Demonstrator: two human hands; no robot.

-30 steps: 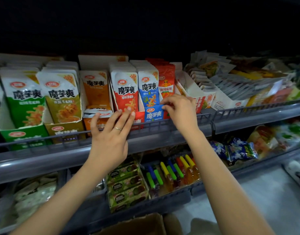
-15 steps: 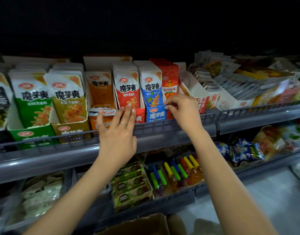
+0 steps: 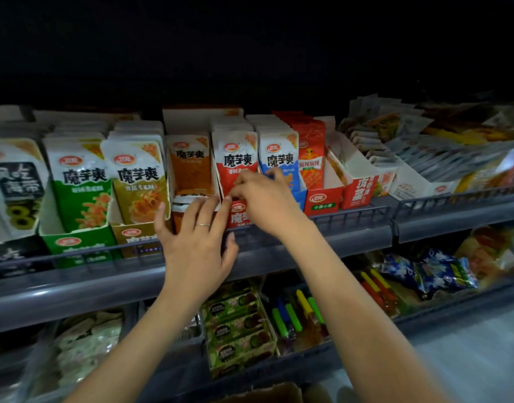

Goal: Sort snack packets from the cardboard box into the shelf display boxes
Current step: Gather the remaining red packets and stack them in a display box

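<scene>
Upright snack packets stand in display boxes along the upper shelf: green, tan, orange, red and blue. My right hand is curled over the front rim of the red display box, fingers pinched against the front red packet's lower edge. My left hand is spread just to the left, its fingertips resting on the low front of the orange display box and on the red box's side. A corner of the cardboard box shows at the bottom edge.
A wire rail fronts the upper shelf. Right of the blue packets stand a red spicy-strip box and white boxes of flat sachets. The lower shelf holds green snack bars, coloured tubes and blue bags.
My right hand has shifted left, from the blue box's front rim to the red box's front. My left hand has spread its fingers and stayed at the orange box.
</scene>
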